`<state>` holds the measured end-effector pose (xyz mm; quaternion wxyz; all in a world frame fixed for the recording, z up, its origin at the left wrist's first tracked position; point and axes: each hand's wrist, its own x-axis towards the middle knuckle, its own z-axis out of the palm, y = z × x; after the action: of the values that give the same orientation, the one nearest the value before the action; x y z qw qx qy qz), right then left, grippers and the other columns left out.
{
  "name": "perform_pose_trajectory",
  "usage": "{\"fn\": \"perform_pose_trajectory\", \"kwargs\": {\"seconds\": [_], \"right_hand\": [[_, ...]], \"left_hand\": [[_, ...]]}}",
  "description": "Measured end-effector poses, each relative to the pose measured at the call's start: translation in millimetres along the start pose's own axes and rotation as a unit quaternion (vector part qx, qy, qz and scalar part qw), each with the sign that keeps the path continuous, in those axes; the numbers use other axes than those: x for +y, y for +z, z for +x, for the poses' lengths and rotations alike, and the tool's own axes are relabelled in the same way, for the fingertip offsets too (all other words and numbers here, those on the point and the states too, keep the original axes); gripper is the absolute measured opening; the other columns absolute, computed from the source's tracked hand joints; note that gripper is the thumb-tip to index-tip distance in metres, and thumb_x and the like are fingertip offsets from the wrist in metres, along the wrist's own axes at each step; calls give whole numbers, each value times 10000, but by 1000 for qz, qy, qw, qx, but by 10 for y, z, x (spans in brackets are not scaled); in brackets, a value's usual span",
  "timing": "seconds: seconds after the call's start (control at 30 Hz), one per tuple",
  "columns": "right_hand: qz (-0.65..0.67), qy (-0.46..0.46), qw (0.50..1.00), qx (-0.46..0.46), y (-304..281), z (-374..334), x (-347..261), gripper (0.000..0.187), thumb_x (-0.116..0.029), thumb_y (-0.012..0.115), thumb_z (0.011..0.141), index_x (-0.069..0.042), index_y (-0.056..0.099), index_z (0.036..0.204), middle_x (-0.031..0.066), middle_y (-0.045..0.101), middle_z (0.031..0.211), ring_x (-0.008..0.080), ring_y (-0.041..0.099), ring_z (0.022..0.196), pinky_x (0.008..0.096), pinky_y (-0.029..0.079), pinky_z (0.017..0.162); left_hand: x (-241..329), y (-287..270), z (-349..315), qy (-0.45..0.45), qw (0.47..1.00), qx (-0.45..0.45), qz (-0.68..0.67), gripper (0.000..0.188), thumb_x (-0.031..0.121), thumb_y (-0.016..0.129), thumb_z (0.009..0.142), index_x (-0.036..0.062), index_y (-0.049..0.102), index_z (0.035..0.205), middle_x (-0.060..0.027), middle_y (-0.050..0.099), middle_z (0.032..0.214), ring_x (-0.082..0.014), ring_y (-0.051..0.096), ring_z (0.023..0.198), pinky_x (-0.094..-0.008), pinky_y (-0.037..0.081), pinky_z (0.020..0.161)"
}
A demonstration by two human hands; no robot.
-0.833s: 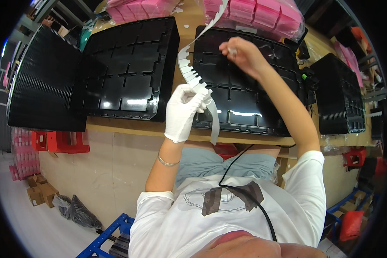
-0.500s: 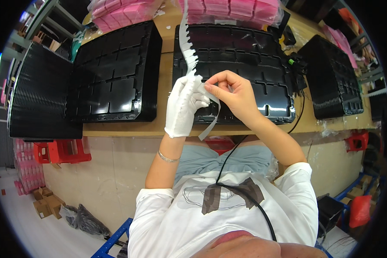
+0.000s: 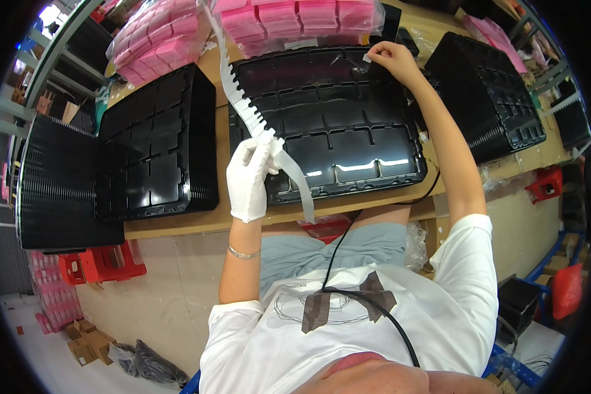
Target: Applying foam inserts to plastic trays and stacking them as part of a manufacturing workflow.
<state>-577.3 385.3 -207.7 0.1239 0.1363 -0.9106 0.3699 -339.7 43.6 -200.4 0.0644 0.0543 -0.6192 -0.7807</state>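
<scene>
My left hand (image 3: 249,177), in a white glove, is closed on a long white strip with a notched edge (image 3: 235,92). It looks like a strip of stickers; one part runs up past the far edge of the table and a smooth tail (image 3: 297,178) hangs down from my fingers. My bare right hand (image 3: 395,60) reaches forward and pinches a small white sticker (image 3: 366,58). That sticker is at the far right corner of the middle stack of black plastic trays (image 3: 318,108); I cannot tell whether it touches the tray.
Another black tray stack (image 3: 144,144) stands to the left, with more trays (image 3: 56,180) beside it, and one (image 3: 486,98) to the right. Pink bundles in clear plastic (image 3: 302,20) lie behind. A black cable (image 3: 427,187) crosses the table's front edge. Red stools (image 3: 105,262) are below.
My right hand has left the strip and moved forward and right to the tray's far corner, with a small sticker in its fingers. My left hand, still holding the strip, has shifted left and lower.
</scene>
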Motion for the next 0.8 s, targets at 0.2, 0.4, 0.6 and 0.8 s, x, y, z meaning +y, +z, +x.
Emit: {"fn": "perform_pose_trajectory", "kwargs": {"seconds": [0.2, 0.4, 0.6, 0.8], "right_hand": [[-86, -5, 994, -62, 100, 301, 218, 185, -230, 764, 756, -73, 710, 836, 60, 620, 678, 191, 599, 638, 328, 469, 627], [-111, 2, 991, -69, 110, 345, 194, 190, -237, 760, 756, -68, 713, 830, 82, 662, 716, 210, 643, 672, 337, 494, 648], [-136, -2, 989, -52, 146, 369, 186, 215, -260, 764, 755, -61, 717, 823, 100, 676, 719, 244, 663, 681, 357, 508, 656], [-133, -22, 990, -30, 184, 336, 279, 207, -256, 765, 766, -62, 716, 819, 100, 662, 687, 240, 655, 659, 364, 500, 631]], "left_hand": [[11, -2, 5, -10, 1000, -12, 0, 217, 179, 592, 990, -15, 646, 1071, -51, 648, 879, -57, 520, 667, -193, 409, 605], [-14, -36, 32, -22, 999, -27, -10, 216, 168, 589, 991, -20, 639, 1084, -65, 657, 919, -64, 536, 686, -196, 417, 602], [-33, -45, 48, -19, 999, -23, -31, 215, 158, 590, 983, -15, 650, 1096, -72, 679, 908, -51, 543, 668, -185, 416, 599], [-16, -42, 27, -13, 999, -34, -21, 212, 158, 594, 984, -17, 645, 1093, -68, 670, 911, -58, 535, 672, -194, 420, 605]]}}
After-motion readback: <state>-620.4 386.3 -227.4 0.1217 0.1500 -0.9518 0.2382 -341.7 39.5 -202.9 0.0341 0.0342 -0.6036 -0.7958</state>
